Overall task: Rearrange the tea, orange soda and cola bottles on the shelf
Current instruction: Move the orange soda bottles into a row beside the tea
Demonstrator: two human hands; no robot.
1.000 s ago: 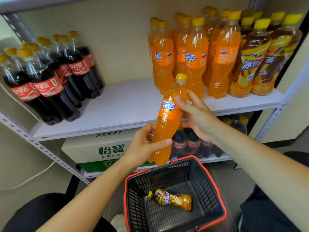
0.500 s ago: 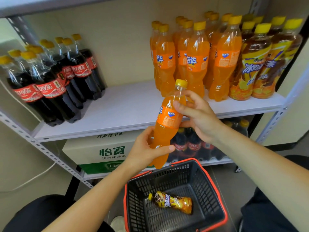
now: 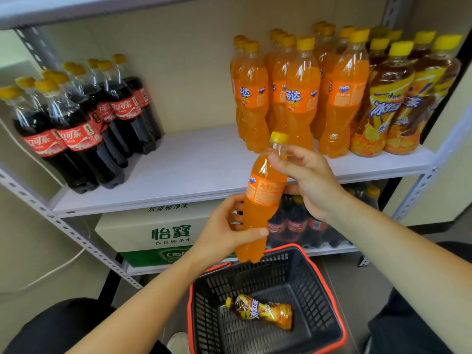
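Observation:
I hold one orange soda bottle (image 3: 263, 198) upright in front of the white shelf (image 3: 199, 169). My left hand (image 3: 224, 233) grips its lower body; my right hand (image 3: 309, 180) grips its neck and shoulder just under the yellow cap. Several orange soda bottles (image 3: 301, 98) stand on the shelf's right half, with tea bottles (image 3: 393, 103) at the far right. Several cola bottles (image 3: 84, 123) stand at the left. One tea bottle (image 3: 263, 311) lies on its side in the basket (image 3: 327, 297).
The black basket with a red rim sits on the floor below my hands. Under the shelf are a white-and-green water carton (image 3: 163, 233) and a pack of cola bottles (image 3: 301, 226). Grey perforated uprights (image 3: 419, 190) frame the shelf.
The bottle has turned in my hands, its label now showing small print instead of the big logo. My right hand has shifted up toward the neck. The view has dropped slightly.

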